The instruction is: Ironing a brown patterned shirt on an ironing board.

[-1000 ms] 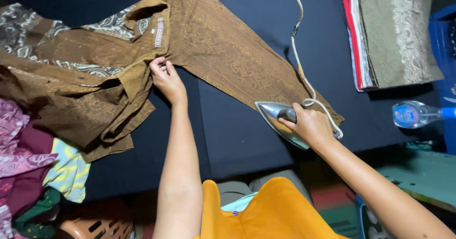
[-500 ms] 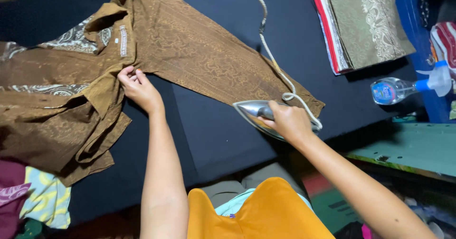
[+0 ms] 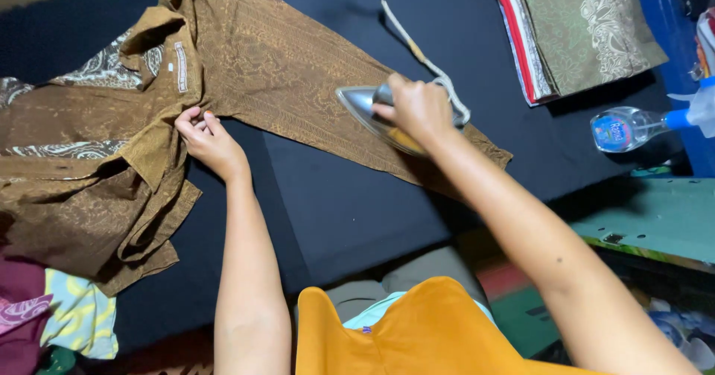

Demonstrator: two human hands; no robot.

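iron (image 3: pixel 372 114) handle hidden under right hand (image 3: pixel 418 109), shirt (image 3: pixel 112 159) cut off left

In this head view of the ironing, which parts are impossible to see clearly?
- Iron: handle hidden under the right hand.
- Left hand: fingertips tucked into the brown shirt.
- Shirt label: too small to make out.
- Spray bottle: nozzle cut off by the right edge.
- Folded cloth stack: top cut off by the upper edge.

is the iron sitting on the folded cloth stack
No, the iron rests on the brown shirt sleeve under the right hand; the folded stack lies apart.
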